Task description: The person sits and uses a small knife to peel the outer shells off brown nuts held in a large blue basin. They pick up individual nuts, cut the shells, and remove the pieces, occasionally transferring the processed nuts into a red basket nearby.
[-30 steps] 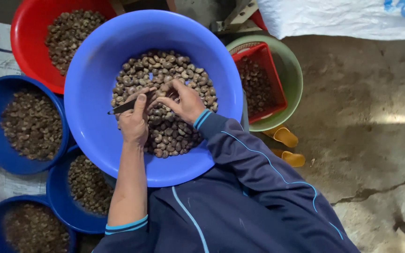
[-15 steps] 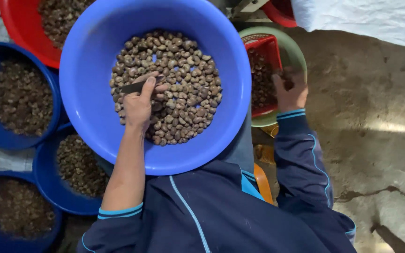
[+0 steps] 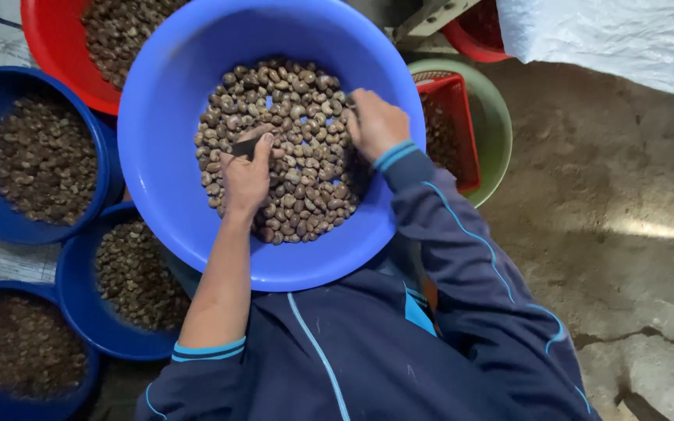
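Note:
A large light-blue basin (image 3: 167, 204) rests on my lap, half filled with brown nuts (image 3: 302, 168). My left hand (image 3: 246, 178) lies on the pile and grips a small dark knife (image 3: 242, 146), blade pointing left. My right hand (image 3: 374, 122) is at the right side of the pile with its fingers curled down into the nuts; whether it holds one is hidden. Both arms wear a dark blue jacket with light-blue trim, the left sleeve pushed up.
A red basin (image 3: 56, 47) of nuts sits at the top left. Three dark blue basins (image 3: 40, 160) (image 3: 130, 281) (image 3: 17, 355) of nuts stand at the left. A green basin (image 3: 497, 132) holds a red basket (image 3: 454, 117) on the right. White sack (image 3: 610, 39); cracked concrete floor (image 3: 633, 249).
My right hand left the pile, reached over to the red basket on the right, and has come back to the nuts in the blue basin. The left hand kept the knife.

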